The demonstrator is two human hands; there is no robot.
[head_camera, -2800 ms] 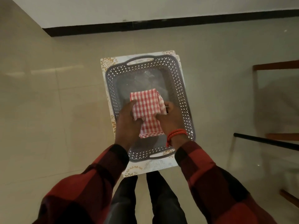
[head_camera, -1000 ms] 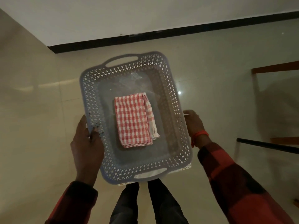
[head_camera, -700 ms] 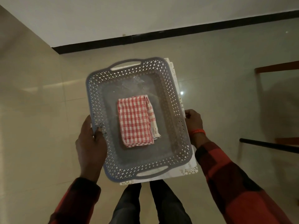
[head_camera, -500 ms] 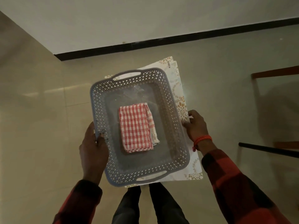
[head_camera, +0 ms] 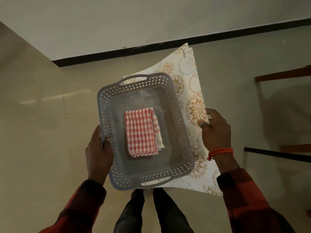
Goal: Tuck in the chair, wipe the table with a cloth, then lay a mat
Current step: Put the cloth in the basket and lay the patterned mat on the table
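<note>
The person stands on a pale tiled floor (head_camera: 42,132) and holds a grey perforated tray (head_camera: 183,140) in front of the body, above the legs. The left hand (head_camera: 98,153) grips the left long rim of the tray: the thumb lies over the top of the rim and the other fingers are hidden under it, so I cannot tell how they are placed. In the middle of the tray lies a folded red and white checked cloth (head_camera: 140,132), flat on the bottom. The right hand (head_camera: 216,130) is apart from the tray, to its right, and it pinches the right edge of a white mat (head_camera: 191,91) with orange flower pattern, thumb on top and fingers curled below. The mat lies under the tray and sticks out far to the right and to the far side, with its far corner pointing toward the wall. A red braided band (head_camera: 220,151) is on the right wrist. At the right border a wooden frame (head_camera: 282,75) and a dark bar (head_camera: 277,154) are visible.
</note>
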